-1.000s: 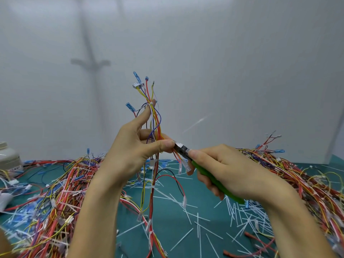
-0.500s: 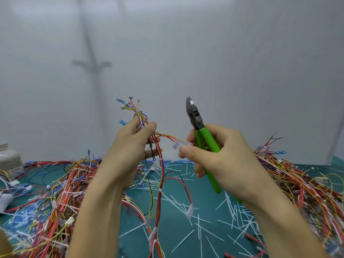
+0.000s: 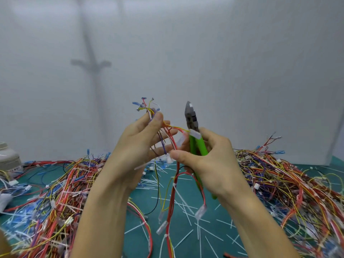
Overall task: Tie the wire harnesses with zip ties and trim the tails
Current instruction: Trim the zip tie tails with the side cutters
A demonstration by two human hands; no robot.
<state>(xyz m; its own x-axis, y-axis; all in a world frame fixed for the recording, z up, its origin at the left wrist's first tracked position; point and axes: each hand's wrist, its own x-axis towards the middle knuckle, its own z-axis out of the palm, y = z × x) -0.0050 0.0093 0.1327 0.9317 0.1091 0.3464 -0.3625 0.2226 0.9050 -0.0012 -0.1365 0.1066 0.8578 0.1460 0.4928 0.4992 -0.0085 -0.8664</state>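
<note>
Wire harness hangs in the air between both hands, above the middle of the table. Its red, yellow, black and purple leads fan out at the top and trail down toward the teal surface, with pale connectors at the loose ends. I see the left hand gripping the upper part: thumb and forefinger pinch the bundle just below the blue terminals, while its other fingers stretch out nearly straight behind the wires. The right hand is clenched round the green handles of the cutters, whose grey nose points up, blades together as far as I can make out. The right thumb reaches forward and presses the harness near a small white piece. A blurred white strip juts left from there, and I cannot tell what it is. Lower down, a zip tie rings the hanging red leads. Heaped harnesses lie on the table to the left and right, with trimmed tails scattered between them
</note>
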